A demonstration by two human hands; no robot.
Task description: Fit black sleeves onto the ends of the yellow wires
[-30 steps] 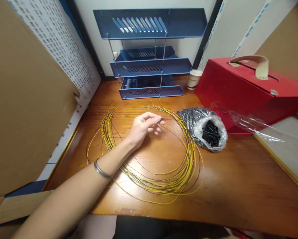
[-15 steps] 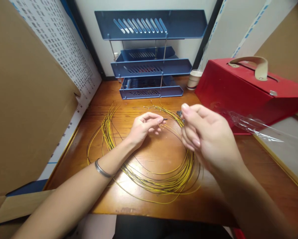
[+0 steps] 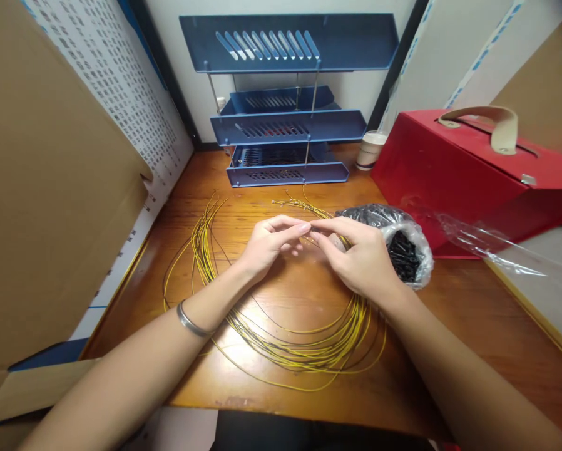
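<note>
My left hand (image 3: pixel 275 241) is closed in a pinch over the middle of the desk, on a small black piece (image 3: pixel 310 227) that is mostly hidden by fingers. My right hand (image 3: pixel 358 250) meets it from the right, thumb and forefinger pinched at the same piece, fingertips of both hands nearly touching. Under and around the hands lies a large loose coil of yellow and black wire (image 3: pixel 304 357), its thin ends spread at the back. Right behind my right hand sits a clear plastic bag of small black parts (image 3: pixel 404 255), its mouth facing me.
A blue tiered tray rack (image 3: pixel 288 128) stands at the back, with a paper cup (image 3: pixel 371 150) beside it. A red box (image 3: pixel 473 188) with a beige handle fills the right, clear plastic film (image 3: pixel 492 247) at its front. Cardboard (image 3: pixel 51 188) walls the left side.
My right hand has moved left and away from the camera, down to my left fingertips. The bag of black parts it hid now shows. My left hand has barely moved.
</note>
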